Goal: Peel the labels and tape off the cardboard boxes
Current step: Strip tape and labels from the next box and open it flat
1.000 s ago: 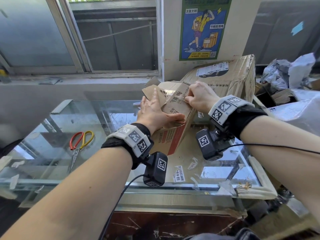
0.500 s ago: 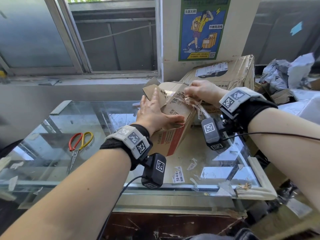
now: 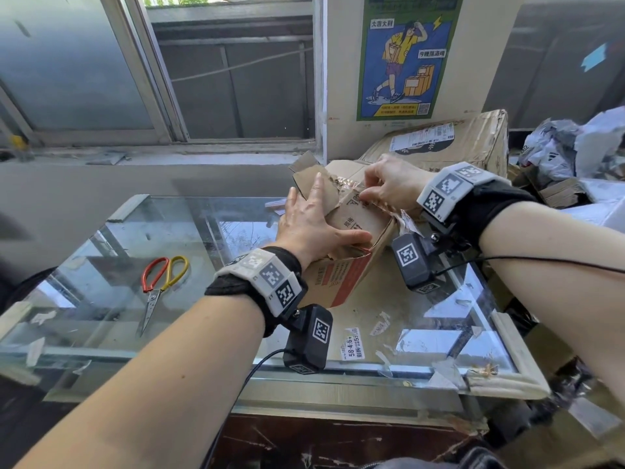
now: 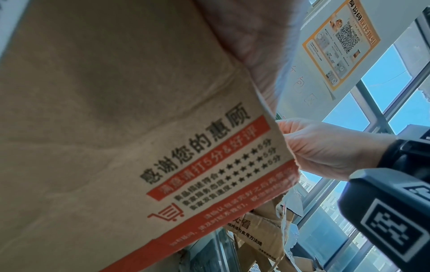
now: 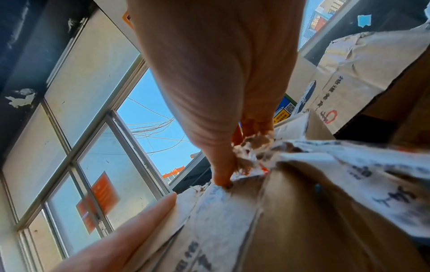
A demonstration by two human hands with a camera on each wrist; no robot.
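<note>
Centre frame, our left hand (image 3: 309, 221) spreads flat, steadying the light, crumpled brown cardboard box (image 3: 351, 255); our right hand (image 3: 389, 184) pinches its thin, tear-prone clear tape (image 3: 402, 220); we'd grip near the stuck edge.

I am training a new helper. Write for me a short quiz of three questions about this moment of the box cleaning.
1. True or false: the left hand lies spread on the small brown cardboard box with red print.
2. What does the right hand pinch? A) crinkled clear tape on that box B) the scissors C) a poster
3. Fill in: the red-and-yellow-handled scissors lie on the ____ table, to the left of the box.

Key: 1 true; 2 A; 3 glass
</note>
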